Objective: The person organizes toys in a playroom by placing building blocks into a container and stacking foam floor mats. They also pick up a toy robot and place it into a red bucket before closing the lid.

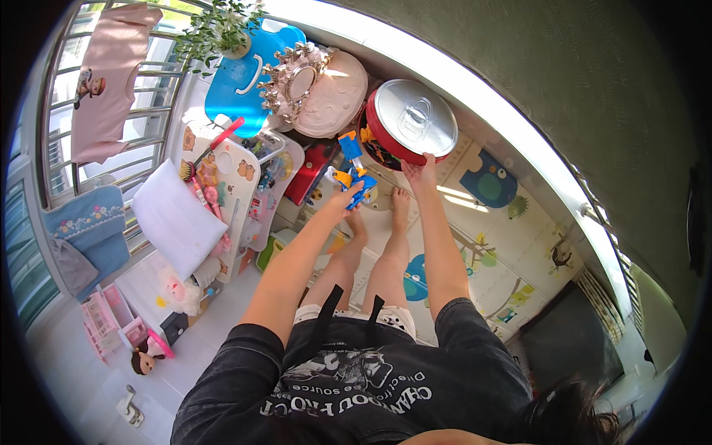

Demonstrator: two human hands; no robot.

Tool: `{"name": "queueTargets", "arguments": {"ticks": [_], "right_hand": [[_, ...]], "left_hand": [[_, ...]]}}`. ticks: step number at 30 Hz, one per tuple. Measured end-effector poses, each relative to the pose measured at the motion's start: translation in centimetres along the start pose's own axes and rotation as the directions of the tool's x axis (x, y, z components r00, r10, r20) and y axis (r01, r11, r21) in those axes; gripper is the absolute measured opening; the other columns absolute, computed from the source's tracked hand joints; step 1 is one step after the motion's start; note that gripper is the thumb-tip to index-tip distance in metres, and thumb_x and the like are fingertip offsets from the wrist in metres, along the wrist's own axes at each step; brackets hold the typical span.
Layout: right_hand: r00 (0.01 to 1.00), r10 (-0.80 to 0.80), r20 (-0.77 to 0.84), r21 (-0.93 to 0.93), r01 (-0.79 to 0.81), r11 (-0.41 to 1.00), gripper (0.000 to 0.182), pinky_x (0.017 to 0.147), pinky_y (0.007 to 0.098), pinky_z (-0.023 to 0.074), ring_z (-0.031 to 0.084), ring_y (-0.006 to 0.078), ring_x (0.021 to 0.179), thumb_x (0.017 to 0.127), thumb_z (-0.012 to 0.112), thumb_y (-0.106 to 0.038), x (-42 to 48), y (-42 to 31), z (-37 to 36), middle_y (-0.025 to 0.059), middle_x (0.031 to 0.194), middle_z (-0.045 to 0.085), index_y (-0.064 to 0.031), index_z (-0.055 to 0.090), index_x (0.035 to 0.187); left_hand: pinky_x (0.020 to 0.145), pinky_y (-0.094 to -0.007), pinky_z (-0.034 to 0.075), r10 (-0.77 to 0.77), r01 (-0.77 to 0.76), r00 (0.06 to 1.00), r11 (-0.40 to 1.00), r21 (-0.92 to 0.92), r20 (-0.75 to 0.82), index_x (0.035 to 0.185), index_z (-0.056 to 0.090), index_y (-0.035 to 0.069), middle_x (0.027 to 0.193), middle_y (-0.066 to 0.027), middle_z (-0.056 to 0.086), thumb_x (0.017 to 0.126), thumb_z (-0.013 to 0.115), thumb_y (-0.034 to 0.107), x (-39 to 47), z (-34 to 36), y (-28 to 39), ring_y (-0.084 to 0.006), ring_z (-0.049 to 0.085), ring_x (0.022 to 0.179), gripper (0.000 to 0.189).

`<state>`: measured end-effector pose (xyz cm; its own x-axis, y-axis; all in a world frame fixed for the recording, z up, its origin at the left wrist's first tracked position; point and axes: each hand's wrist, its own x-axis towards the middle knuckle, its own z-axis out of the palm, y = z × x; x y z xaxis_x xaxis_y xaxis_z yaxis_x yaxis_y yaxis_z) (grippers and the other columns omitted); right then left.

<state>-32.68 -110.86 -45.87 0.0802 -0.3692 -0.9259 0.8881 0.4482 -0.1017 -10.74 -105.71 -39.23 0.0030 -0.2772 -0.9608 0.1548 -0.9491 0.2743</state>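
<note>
My left hand (pixel 347 201) is closed around a blue and orange plastic toy (pixel 361 189), with parts pointing up and away from me. My right hand (pixel 421 169) grips the near rim of a silver lid shaped like a can top (pixel 417 118), on a red round container (pixel 384 130). The lid side is tilted up, and a dark opening with colourful toys (pixel 378 153) shows beneath it on the left. How deep the container is cannot be seen. A red and black flat item (pixel 312 169) lies left of the toy.
A white storage cart (pixel 236 183) with toys and a white pillow (pixel 178 217) stand on the left. Beyond are a pink round lidded box (pixel 331 94), a blue lid (pixel 233 83) and a potted plant (pixel 236 44). A patterned play mat (pixel 489 222) lies underfoot beside a wall ledge.
</note>
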Motion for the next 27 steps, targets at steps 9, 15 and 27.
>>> {"name": "queueTargets", "arguments": {"ticks": [9,15,27], "right_hand": [[0.958,0.009,0.288,-0.021,-0.003,1.0,0.04,0.073,0.0304,0.0531,0.06,0.0229,0.076,0.082,0.046,-0.034,-1.8,-5.9,-4.1,0.0125,0.093,0.061,0.0003,0.049,0.104],[0.962,0.082,0.259,0.062,-0.102,0.993,0.035,0.048,0.023,0.0398,0.046,0.0153,0.054,0.078,0.045,-0.036,-0.7,-8.8,-6.9,0.0081,0.079,0.057,-0.0037,0.051,0.091],[0.993,0.041,0.114,0.099,-0.052,0.994,0.032,0.033,0.0188,0.0246,0.036,0.0126,0.044,0.08,0.045,-0.037,3.3,-10.3,-11.5,0.0101,0.078,0.056,-0.0065,0.052,0.086]], "left_hand": [[0.037,-0.0241,0.038,0.165,-0.155,0.982,0.982,0.111,-0.094,0.095,0.051,0.007,0.066,-0.0045,0.056,0.072,0.074,0.032,1.6,3.7,2.6,-0.0132,0.051,0.045,0.041],[0.036,-0.0234,0.038,0.268,-0.27,0.963,0.961,-0.053,-0.041,0.111,0.04,0.008,0.07,-0.0055,0.056,0.072,0.074,0.031,2.7,5.0,4.5,-0.0133,0.051,0.045,0.057],[0.038,-0.02,0.035,0.189,-0.184,0.915,0.982,-0.05,0.357,0.113,0.042,0.007,0.08,-0.0082,0.056,0.08,0.067,0.032,3.4,6.1,7.7,-0.008,0.047,0.049,0.049]]}}
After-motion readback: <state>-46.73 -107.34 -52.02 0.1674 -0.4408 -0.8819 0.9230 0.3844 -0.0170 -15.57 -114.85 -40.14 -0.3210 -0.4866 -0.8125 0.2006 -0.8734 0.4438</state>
